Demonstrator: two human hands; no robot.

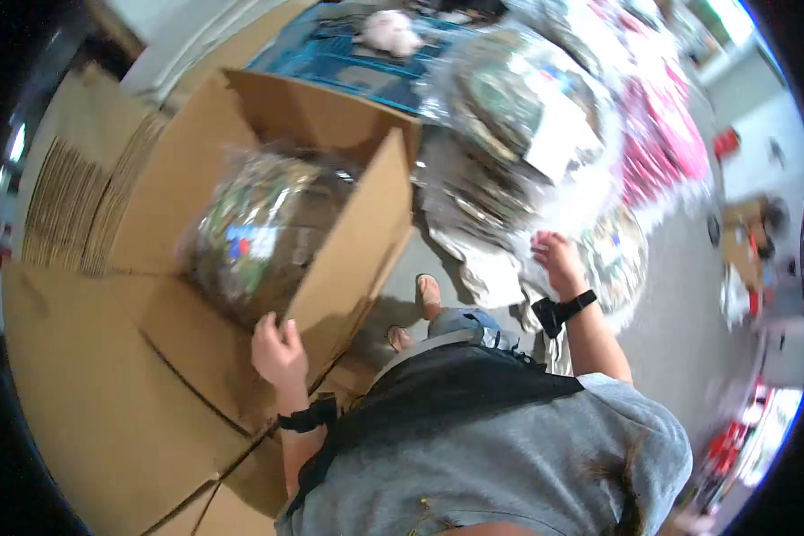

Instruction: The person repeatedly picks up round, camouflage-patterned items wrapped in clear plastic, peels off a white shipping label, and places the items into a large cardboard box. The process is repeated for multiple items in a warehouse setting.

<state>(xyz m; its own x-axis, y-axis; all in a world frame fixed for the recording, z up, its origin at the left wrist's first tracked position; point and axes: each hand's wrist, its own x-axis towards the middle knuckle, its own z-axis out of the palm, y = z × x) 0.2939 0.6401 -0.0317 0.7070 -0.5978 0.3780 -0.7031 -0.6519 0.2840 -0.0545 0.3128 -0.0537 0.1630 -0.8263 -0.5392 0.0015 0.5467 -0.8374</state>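
An open cardboard box (344,241) stands at my left. Inside it lies a clear plastic-wrapped bundle (257,234) with mottled green and brown contents and a small blue-and-red label. My left hand (280,353) is at the near edge of the box, fingers apart, close to the wrapped bundle; whether it touches the cardboard I cannot tell. My right hand (558,261) hovers with fingers spread beside a stack of similar plastic-wrapped bundles (500,107), nothing in it. A white sheet of paper (563,143) lies on that stack. Each wrist wears a black band.
Flattened cardboard (71,201) is stacked left of the box, with large cardboard flaps (89,357) nearer me. A blue crate (348,67) stands behind the box. Pink bagged goods (661,125) are heaped at the far right. Another wrapped bundle (618,259) lies right of my right hand.
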